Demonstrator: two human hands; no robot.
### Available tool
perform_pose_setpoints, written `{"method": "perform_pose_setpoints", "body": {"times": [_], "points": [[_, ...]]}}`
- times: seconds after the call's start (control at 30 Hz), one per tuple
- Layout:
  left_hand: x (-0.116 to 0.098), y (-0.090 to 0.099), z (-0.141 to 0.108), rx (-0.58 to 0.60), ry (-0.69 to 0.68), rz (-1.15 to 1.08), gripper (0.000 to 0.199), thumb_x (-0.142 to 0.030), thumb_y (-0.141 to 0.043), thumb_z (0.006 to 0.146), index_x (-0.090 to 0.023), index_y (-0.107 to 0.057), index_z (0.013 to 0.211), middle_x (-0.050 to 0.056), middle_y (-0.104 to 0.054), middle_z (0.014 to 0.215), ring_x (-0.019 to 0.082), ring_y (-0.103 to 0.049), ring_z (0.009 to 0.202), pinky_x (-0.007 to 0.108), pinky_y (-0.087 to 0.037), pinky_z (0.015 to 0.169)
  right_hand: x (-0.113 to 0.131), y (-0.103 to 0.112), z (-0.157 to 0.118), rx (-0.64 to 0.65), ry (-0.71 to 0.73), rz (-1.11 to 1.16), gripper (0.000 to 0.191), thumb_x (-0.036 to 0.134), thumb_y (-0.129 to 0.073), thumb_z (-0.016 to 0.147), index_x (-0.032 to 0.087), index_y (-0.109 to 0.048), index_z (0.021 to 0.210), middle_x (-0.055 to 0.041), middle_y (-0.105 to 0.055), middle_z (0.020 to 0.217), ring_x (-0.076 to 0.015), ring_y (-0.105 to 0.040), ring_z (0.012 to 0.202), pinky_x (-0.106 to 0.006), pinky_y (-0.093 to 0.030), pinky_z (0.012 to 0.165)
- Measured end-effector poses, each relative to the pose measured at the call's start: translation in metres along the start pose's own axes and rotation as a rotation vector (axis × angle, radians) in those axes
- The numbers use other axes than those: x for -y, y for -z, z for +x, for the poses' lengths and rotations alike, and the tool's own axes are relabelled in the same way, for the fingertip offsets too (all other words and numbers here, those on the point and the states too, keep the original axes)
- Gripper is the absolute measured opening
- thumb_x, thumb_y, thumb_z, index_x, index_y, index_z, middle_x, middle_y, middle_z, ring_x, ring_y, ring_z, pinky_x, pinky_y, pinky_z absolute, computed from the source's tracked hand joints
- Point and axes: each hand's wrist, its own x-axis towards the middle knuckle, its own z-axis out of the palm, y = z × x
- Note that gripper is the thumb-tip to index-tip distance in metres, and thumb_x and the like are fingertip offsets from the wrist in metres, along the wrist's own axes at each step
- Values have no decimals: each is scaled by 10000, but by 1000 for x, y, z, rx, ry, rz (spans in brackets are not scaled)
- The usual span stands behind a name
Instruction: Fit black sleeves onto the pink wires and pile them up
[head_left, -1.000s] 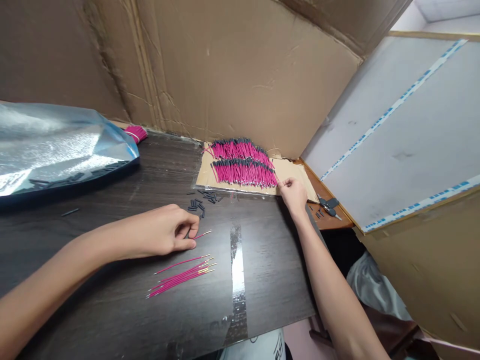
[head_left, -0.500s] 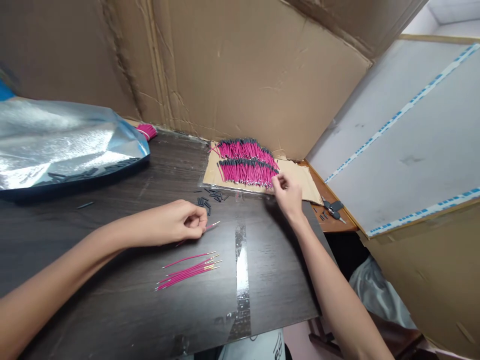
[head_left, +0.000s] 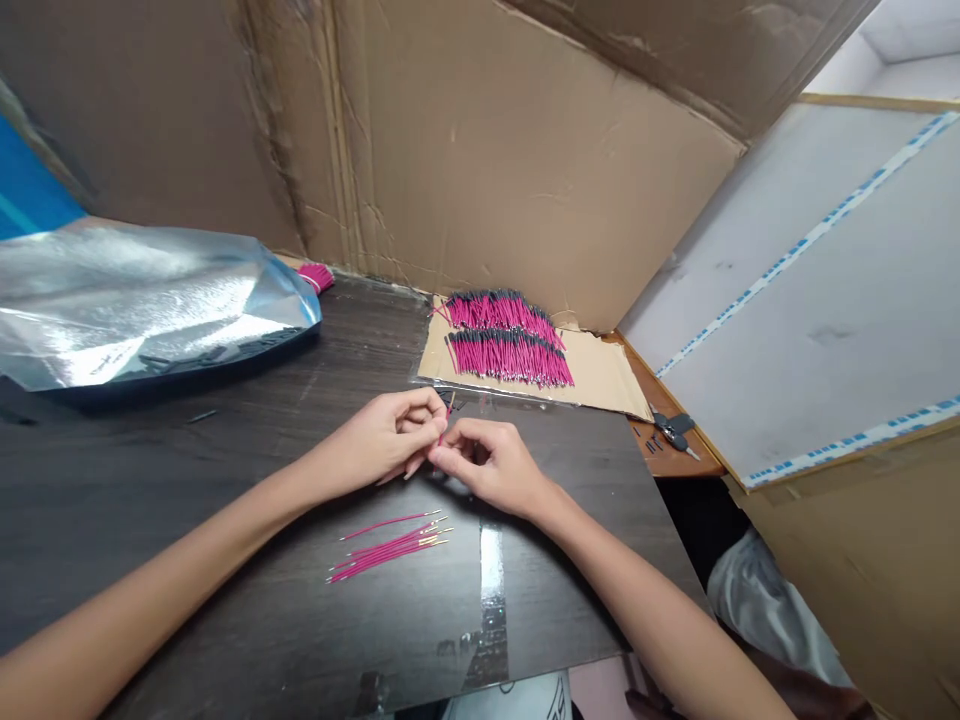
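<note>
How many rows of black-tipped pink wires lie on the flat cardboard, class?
2: the back row, nearest the cardboard wall, and the front row, just before it. Neither is fully hidden.

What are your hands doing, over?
Left hand, right hand: pinching thin pink wire, partly hidden. Loose gold-tipped pink wires: on dark wood-grain table, not in the way.

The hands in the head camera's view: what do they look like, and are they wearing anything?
The left hand and right hand are human and ungloved, with no visible rings. The left forearm and right forearm show no sleeves, watch, cables or markings.
</note>
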Motion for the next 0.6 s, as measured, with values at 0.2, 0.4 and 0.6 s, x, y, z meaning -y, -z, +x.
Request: {"method": "perform_pose_setpoints", "body": {"times": [0.2,0.4,0.6], "points": [[-1,11,1,-253,-46,207,349,-533,-574,929,-189,-594,872,-8,-614,649,111,-496,504,240,-398,485,-1,9,2,-59,-63,-28,266,396,-565,1016,203,-580,833,19,-641,730,-105,-574,623,-252,-456,662],[13,29,4,-187,28,783,320,-525,-666,823,-207,-653,798,0,-656,713,157,-552,631,289,-346,609,-18,21,4,-136,-194,38,227,432,-537,1028,219,-538,950,-2,-704,816,-111,-625,554,-261,-489,589],[18,20,5,-33,-21,867,209,-361,-540,892,-209,-621,773,24,-669,752,182,-562,666,309,-322,644,-18,22,4,-144,-121,-144,91,306,-591,981,218,-594,1003,-8,-699,845,-135,-624,707,-275,-479,688]]}}
